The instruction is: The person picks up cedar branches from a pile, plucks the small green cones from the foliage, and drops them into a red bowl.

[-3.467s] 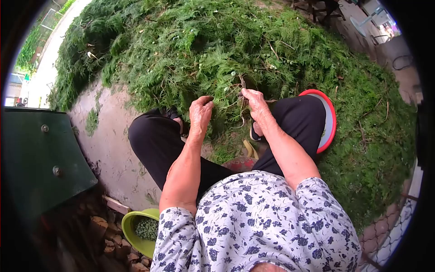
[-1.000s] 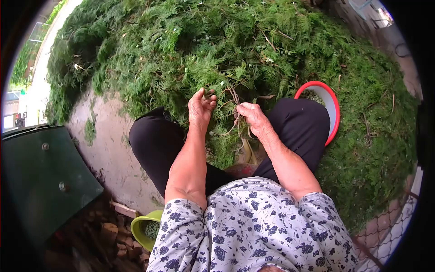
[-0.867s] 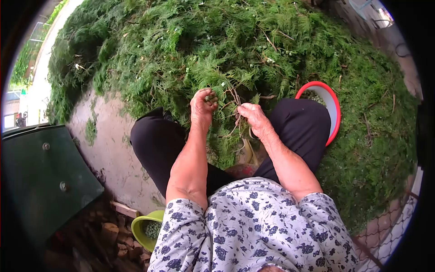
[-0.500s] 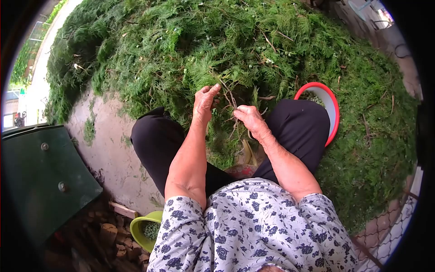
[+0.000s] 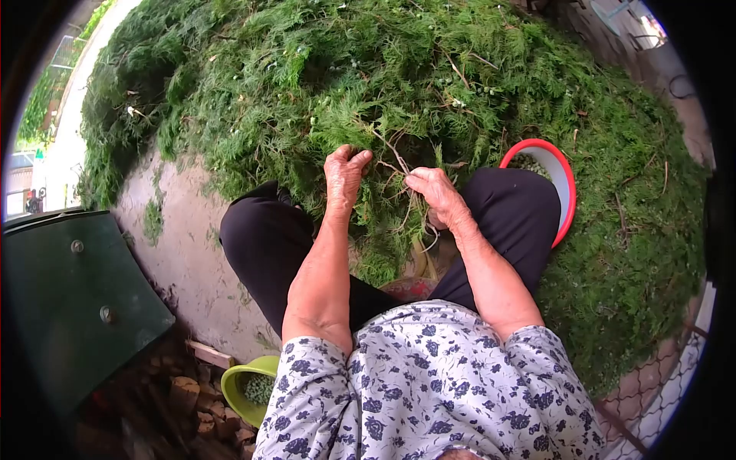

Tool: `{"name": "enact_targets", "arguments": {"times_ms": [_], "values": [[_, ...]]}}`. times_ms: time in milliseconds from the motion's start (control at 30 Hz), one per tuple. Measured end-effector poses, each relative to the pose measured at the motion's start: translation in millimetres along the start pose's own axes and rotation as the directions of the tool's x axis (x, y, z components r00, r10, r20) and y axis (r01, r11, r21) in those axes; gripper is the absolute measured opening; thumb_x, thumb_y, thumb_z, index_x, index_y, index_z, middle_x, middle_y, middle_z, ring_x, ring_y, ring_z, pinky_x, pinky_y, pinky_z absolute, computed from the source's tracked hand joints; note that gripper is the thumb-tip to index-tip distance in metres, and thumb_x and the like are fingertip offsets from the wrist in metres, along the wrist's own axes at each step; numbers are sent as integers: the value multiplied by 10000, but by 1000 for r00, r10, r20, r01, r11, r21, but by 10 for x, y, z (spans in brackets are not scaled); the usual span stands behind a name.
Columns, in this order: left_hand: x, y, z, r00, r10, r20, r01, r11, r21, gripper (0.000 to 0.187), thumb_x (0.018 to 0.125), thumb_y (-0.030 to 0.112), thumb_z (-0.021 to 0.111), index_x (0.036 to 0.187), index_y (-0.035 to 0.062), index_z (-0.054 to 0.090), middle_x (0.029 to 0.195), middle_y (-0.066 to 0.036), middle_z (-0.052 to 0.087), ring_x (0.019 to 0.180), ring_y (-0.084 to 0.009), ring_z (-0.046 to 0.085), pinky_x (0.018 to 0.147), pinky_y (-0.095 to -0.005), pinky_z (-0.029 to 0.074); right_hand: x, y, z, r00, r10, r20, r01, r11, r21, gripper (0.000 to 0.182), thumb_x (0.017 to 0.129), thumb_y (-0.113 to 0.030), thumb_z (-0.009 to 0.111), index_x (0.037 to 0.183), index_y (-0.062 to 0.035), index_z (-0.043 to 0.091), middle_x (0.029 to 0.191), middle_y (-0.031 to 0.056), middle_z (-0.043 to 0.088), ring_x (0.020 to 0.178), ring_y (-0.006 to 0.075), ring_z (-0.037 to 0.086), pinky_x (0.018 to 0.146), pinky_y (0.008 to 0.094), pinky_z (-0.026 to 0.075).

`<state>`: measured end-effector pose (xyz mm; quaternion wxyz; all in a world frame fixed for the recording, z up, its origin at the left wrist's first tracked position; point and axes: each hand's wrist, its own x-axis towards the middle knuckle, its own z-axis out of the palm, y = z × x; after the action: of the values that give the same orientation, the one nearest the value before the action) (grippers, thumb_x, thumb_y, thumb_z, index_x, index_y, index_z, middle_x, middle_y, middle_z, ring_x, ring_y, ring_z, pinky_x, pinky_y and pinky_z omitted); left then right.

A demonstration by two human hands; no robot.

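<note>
I sit in front of a big heap of cut green conifer branches [image 5: 368, 69]. A thin brown twig [image 5: 395, 157] with green sprays rises between my knees. My right hand [image 5: 433, 192] pinches that twig near its stem. Just left of it, my left hand [image 5: 343, 172] has its fingers curled at the twig's foliage; whether it holds something small is hidden. Both forearms reach out over my black trousers.
A red-rimmed basin [image 5: 556, 184] holding small green bits sits by my right knee. A lime-green bowl [image 5: 245, 391] of green berries rests on a wood pile at lower left. A dark green metal panel [image 5: 77, 299] stands left. Bare concrete [image 5: 184, 245] shows beside my left leg.
Over the last second my left hand closed on the foliage, opened, then curled again. My right hand shifted slightly right and down with the twig.
</note>
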<state>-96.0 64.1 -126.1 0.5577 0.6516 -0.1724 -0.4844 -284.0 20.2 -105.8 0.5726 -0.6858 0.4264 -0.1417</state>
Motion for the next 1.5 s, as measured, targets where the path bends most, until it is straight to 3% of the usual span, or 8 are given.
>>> {"name": "enact_targets", "arguments": {"times_ms": [267,567,667,700,867,1033,1300,1500], "values": [[39,27,-152,947,-230,226,300,884,-358,104,805,103,627,807,31,551,682,-42,539,528,-110,459,486,-224,384,0,80,-31,989,94,117,-137,878,458,256,828,-260,543,753,-16,546,681,-48,448,667,51,385,617,229,333],[-36,141,-256,892,-271,362,357,913,-196,114,804,98,624,794,26,537,654,-48,528,498,-78,425,414,-178,321,166,75,-155,999,-21,-25,18,994,-112,280,791,-259,542,732,15,549,621,67,509,571,157,497,546,300,397],[-15,123,-309,894,-293,339,374,905,-204,131,820,119,616,799,22,530,664,-50,527,493,-64,412,408,-172,312,263,270,-152,913,-404,-61,298,761,-576,185,801,-182,524,712,-27,574,708,122,575,681,322,569,600,389,450],[-17,134,-331,911,-275,309,358,898,-257,136,828,127,610,796,22,530,672,-51,528,490,-61,408,405,-172,308,236,262,-191,944,-275,-180,125,807,-577,185,804,-170,516,689,-31,558,729,116,574,668,316,565,596,398,449],[-63,279,-371,935,-241,258,341,810,-477,131,807,127,629,866,64,530,807,-91,543,628,-138,488,509,-222,418,314,445,-257,970,2,-244,-12,999,-38,217,816,-227,542,747,-25,581,650,46,538,616,189,518,571,329,412],[-113,171,-366,953,-285,106,282,699,-657,61,755,68,553,800,79,514,766,-92,558,634,-207,524,530,-277,454,272,493,-227,967,230,-112,-116,786,608,195,805,-255,595,731,-78,562,653,-51,454,606,69,416,532,237,372],[-459,64,-260,934,-299,198,251,940,232,425,778,445,640,740,26,577,493,-7,462,373,-75,366,345,-238,282,263,386,-187,964,229,-134,-117,821,559,228,817,-292,596,758,-73,568,652,-52,461,588,61,417,522,231,371],[-591,-69,-72,856,-465,225,469,882,38,315,749,366,697,793,89,555,504,42,399,387,-66,322,350,-232,223,241,319,-160,979,147,-139,-52,846,530,249,830,-303,585,794,-57,594,649,-52,475,593,48,423,533,228,372]]}}
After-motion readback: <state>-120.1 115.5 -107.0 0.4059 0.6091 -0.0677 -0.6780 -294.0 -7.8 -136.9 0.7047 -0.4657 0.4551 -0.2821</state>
